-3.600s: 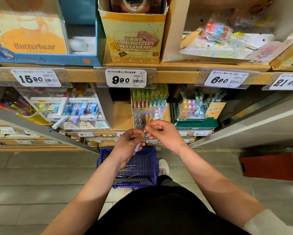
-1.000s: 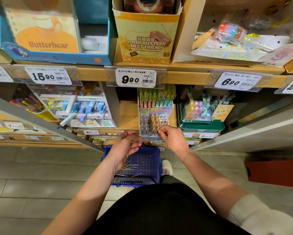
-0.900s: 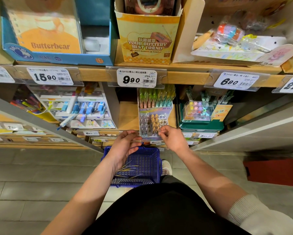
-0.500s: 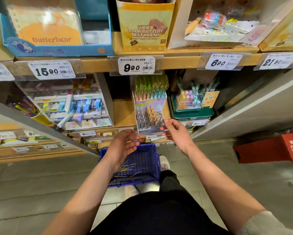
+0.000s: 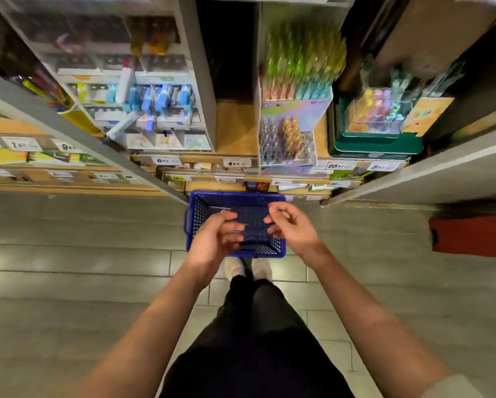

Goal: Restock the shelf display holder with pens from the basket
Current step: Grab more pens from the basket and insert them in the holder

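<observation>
I am watching both hands hanging over the blue basket (image 5: 194,222), which is sitting on the floor (image 5: 68,254) just in front of the shelf (image 5: 235,130). The left hand (image 5: 213,242) is reaching forward with its palm turned toward the right one, fingers loosely curled and a little spread, and I am finding nothing in them. The right hand (image 5: 291,229) is facing it without touching it, thumb and forefinger sitting close together at the tips. Blur is stopping me from telling whether they are pinching anything. A few pens (image 5: 242,224) are lying in the basket, showing only as thin streaks between the hands. The display holder (image 5: 287,139) is standing on the shelf beyond the basket, its contents smearing into bands of colour.
</observation>
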Motion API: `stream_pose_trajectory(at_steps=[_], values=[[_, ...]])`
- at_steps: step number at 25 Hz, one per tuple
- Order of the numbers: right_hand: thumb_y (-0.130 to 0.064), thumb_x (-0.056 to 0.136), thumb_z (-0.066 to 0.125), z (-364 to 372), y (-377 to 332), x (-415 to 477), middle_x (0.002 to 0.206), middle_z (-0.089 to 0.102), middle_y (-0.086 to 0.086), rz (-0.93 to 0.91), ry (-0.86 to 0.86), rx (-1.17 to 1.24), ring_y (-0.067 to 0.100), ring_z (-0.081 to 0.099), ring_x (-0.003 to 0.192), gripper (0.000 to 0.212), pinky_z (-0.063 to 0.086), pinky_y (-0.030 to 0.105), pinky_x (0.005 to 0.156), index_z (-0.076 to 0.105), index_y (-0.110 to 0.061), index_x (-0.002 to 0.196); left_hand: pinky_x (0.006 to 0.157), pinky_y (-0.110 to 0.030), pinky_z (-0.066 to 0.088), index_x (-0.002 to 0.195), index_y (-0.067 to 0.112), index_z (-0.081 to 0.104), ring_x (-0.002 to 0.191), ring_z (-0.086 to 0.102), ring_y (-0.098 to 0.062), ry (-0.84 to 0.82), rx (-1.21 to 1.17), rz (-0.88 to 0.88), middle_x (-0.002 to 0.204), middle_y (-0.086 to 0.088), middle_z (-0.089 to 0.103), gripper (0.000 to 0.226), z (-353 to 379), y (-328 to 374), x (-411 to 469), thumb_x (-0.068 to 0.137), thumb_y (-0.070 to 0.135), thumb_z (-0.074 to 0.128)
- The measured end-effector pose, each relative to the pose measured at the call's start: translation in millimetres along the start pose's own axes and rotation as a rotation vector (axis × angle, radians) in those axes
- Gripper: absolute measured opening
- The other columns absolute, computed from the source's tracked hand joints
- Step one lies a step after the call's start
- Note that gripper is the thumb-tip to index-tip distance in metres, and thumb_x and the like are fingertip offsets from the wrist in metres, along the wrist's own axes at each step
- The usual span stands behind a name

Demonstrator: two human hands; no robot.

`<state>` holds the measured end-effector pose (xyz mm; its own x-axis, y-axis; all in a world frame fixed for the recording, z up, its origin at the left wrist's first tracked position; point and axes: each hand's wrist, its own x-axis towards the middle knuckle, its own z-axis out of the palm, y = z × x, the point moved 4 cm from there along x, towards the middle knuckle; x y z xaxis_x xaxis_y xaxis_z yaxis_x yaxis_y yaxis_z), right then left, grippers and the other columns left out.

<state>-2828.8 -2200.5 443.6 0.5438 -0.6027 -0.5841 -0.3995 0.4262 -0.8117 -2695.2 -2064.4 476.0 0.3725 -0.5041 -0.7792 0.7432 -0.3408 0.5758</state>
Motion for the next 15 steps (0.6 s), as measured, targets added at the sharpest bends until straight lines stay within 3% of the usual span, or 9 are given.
stream_pose_trajectory(at_steps=[7,10,15], values=[[-0.031,0.099,0.062,14,105,55,0.093,0.076,-0.003,0.047,-0.114,-0.185,0.011,0.07,0.071,0.008,0.053,0.019,0.064,0.065,-0.032,0.107,0.065,-0.031,0.042,0.112,0.012,0.061,0.069,0.057,-0.021,0.129,-0.144,-0.057,0.085,-0.008,0.067,0.021,-46,-79,52,0.102,0.022,0.047],[-0.035,0.098,0.062,18,156,80,0.091,0.075,-0.007,0.064,-0.095,-0.226,0.009,0.071,0.07,0.011,0.053,0.017,0.062,0.064,-0.031,0.108,0.066,-0.031,0.043,0.111,0.012,0.061,0.071,0.057,-0.022,0.156,-0.165,-0.081,0.085,-0.008,0.067,0.02,-63,-113,95,0.103,0.02,0.045],[-0.029,0.097,0.064,24,262,135,0.085,0.074,0.0,0.091,-0.029,-0.222,0.013,0.068,0.067,0.009,0.053,0.021,0.061,0.064,-0.027,0.106,0.064,-0.03,0.041,0.109,0.011,0.059,0.069,0.054,-0.021,0.139,-0.198,-0.122,0.084,-0.01,0.065,0.019,-113,-192,188,0.104,0.019,0.042]])
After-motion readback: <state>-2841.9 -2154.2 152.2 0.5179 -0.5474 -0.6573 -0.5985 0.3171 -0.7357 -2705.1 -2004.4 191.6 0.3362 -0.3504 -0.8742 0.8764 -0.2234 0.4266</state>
